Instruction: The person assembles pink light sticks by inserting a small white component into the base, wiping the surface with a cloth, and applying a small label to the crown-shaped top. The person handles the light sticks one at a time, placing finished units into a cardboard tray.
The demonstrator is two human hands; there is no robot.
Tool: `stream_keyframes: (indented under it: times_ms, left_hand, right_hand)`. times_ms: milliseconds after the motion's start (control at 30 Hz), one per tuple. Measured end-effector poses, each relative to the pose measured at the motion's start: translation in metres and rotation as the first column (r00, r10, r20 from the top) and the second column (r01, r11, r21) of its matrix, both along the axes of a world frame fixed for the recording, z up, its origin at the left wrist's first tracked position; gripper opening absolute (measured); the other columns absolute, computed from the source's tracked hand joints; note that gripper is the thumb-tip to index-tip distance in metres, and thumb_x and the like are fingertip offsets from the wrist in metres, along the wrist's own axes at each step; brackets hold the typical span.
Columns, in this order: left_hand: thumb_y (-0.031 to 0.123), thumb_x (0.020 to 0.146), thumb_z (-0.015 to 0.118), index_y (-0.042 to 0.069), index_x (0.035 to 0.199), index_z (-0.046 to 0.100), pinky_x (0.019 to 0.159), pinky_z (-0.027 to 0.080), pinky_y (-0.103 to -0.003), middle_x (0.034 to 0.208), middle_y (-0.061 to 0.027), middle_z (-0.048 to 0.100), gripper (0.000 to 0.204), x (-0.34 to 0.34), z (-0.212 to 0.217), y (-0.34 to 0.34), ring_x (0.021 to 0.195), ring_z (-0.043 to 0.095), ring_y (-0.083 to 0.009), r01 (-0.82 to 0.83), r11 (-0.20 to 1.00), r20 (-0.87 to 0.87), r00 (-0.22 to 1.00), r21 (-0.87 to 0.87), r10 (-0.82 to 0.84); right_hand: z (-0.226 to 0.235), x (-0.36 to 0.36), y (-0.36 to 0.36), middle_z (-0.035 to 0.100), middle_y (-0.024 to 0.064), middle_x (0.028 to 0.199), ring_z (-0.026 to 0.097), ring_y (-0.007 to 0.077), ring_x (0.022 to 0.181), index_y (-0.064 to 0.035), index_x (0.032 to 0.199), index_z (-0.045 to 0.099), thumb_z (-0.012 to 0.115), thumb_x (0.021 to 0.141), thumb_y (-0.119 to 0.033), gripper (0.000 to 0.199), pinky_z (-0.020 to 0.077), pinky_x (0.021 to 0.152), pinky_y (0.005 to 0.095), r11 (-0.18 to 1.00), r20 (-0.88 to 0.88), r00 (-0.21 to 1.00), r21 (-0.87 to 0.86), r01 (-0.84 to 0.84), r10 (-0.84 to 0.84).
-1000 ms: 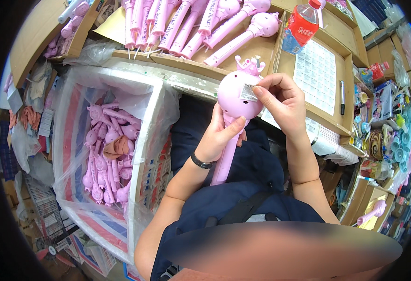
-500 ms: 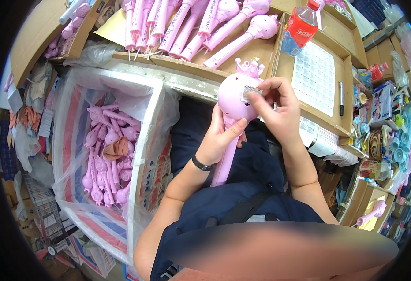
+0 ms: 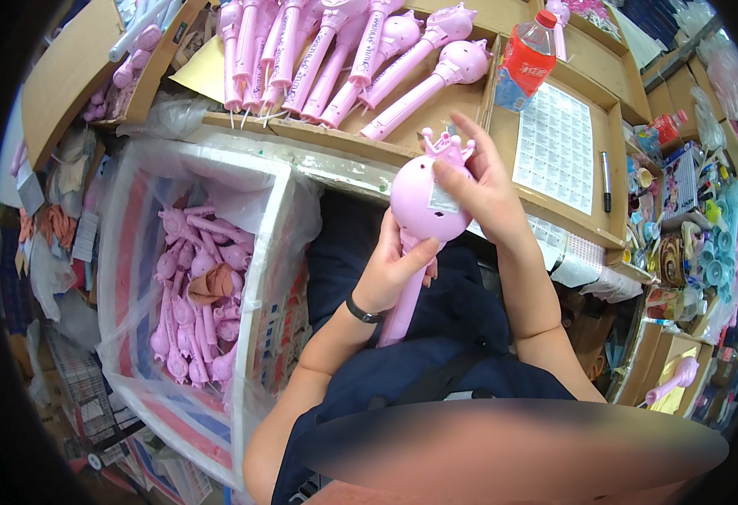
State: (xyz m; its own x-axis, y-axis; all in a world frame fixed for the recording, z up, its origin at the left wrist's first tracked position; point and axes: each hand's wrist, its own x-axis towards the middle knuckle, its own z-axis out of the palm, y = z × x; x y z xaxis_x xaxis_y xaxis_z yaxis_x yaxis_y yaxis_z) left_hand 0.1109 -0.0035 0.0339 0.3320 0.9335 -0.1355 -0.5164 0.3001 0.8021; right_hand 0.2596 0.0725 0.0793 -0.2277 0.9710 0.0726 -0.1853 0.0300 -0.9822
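A pink toy wand (image 3: 411, 202) with a round head and a small crown stands tilted in front of me. My left hand (image 3: 392, 268) is wrapped round its neck, just under the head. My right hand (image 3: 491, 189) clasps the head's right side: the thumb presses on the front beside a pale sticker (image 3: 444, 198), while the index finger reaches up past the crown (image 3: 451, 147). My other right fingers are mostly hidden behind the head. The wand's handle runs down toward my lap.
Several pink wands (image 3: 415, 99) lie in a cardboard tray beyond my hands. At my left, a plastic-lined bin (image 3: 272, 181) holds many more. A drink bottle (image 3: 527, 63), a sticker sheet (image 3: 554, 143) and a black marker (image 3: 606, 181) are to the right.
My right hand has gone from pinching at the sticker to lying against the wand's head, with its index finger stretched upward. The sticker now lies on the head. My left hand keeps its grip.
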Motion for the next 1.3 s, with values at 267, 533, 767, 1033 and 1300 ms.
stream_keyframes:
  times_ms: [267,533,767,1033,1300]
  left_hand:
    - [0.025,0.087,0.067,0.006,0.138,0.022,0.072,0.053,-0.031,0.114,-0.0131,0.053,0.07,-0.008,-0.005,0.004,0.091,0.06,-0.0195,-0.008,0.999,0.056,0.998,0.048,0.005]
    - [0.022,0.086,0.07,0.003,0.143,0.024,0.099,0.04,-0.033,0.129,-0.0124,0.046,0.076,-0.013,0.008,0.034,0.116,0.049,-0.0198,-0.176,0.95,-0.08,0.976,0.258,0.203]
    - [0.028,0.094,0.058,0.005,0.141,0.028,0.097,0.043,-0.034,0.128,-0.0114,0.047,0.06,-0.01,0.004,0.039,0.114,0.051,-0.018,-0.426,0.871,0.198,0.902,0.247,0.385]
    - [0.027,0.091,0.064,0.003,0.13,0.039,0.095,0.043,-0.032,0.12,-0.0082,0.052,0.052,-0.022,-0.019,0.053,0.109,0.052,-0.0146,-0.388,0.899,0.023,0.92,0.204,0.392]
    - [0.028,0.103,0.036,0.001,0.132,0.041,0.097,0.044,-0.038,0.124,-0.0147,0.053,0.04,-0.005,-0.019,0.056,0.113,0.056,-0.0226,-0.264,0.927,0.019,0.963,0.266,0.268]
  right_hand:
    - [-0.014,0.0,-0.006,0.046,0.0172,0.131,0.045,0.0186,0.121,0.0032,0.141,0.029,0.058,0.095,-0.027,0.063,0.0376,0.1,0.0312,0.987,-0.352,0.933,-0.109,-0.119,0.074]
    - [-0.012,-0.01,-0.011,0.039,0.0148,0.14,0.042,0.0218,0.127,0.0006,0.144,0.025,0.051,0.096,-0.027,0.061,0.0339,0.105,0.0337,0.987,-0.262,0.961,-0.106,-0.122,0.091]
    - [-0.066,-0.027,-0.052,0.036,0.016,0.142,0.041,0.0256,0.128,0.0,0.143,0.023,0.056,0.093,-0.022,0.064,0.0317,0.107,0.0396,0.999,-0.289,0.957,0.039,0.036,-0.023]
    - [-0.103,0.021,-0.147,0.065,0.0233,0.093,0.064,0.0402,0.083,-0.0042,0.114,0.05,0.068,0.082,-0.037,0.05,0.0514,0.073,0.0416,0.993,0.772,0.632,-0.112,0.034,0.066]
    - [-0.084,0.102,-0.137,0.062,0.0081,0.092,0.059,0.0138,0.073,-0.001,0.102,0.056,0.075,0.078,-0.018,0.035,0.0493,0.067,0.0282,0.938,0.383,0.904,-0.202,0.283,-0.19]
